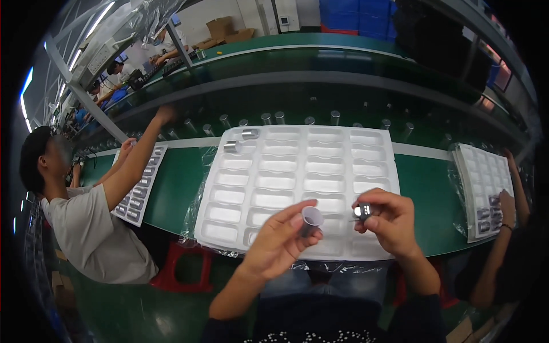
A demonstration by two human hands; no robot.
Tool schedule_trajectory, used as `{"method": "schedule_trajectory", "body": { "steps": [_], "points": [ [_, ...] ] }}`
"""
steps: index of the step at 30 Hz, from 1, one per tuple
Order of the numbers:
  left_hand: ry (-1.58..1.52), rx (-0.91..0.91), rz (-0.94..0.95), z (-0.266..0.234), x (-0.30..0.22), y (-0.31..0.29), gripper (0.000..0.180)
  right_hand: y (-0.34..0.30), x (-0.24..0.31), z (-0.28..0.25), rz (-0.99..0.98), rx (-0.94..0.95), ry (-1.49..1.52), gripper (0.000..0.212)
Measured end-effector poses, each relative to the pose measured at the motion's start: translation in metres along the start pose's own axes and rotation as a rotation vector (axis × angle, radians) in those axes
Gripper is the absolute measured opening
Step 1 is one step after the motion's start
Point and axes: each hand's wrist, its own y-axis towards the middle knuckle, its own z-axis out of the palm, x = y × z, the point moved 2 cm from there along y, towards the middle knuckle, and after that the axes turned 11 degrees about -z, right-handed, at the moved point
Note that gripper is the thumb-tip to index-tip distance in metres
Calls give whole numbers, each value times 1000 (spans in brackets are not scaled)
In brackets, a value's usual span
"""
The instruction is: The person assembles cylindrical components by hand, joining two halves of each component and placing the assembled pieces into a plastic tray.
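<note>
My left hand is closed round a grey cylindrical cup, its open mouth tilted up toward me. To its right, my right hand pinches a small shiny metal cylinder between thumb and fingers. The two pieces are apart, both held above a white foam tray with rows of oblong pockets. In the tray's far left corner lie two silver cylinders, each on its side in a pocket.
Behind the tray, several silver cylinders stand along a dark conveyor. A co-worker sits at left beside a filled tray. Another person's hand reaches over a tray at right. Red stools stand below the green bench.
</note>
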Motion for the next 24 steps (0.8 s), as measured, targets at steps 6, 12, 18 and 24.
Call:
{"method": "schedule_trajectory", "body": {
  "steps": [6,12,18,24],
  "points": [
    [79,-49,82,-10,41,0,36,-9,21,11,-323,188,-378,39],
    [405,-183,379,-5,49,-6,36,-24,13,21,-8,-33,-152,37],
    [108,3,255,3,50,-9,44,-19,14,23,-162,123,-321,37],
    [105,40,23,-11,51,-14,44,-5,21,27,-312,371,-639,37]
  ]
}}
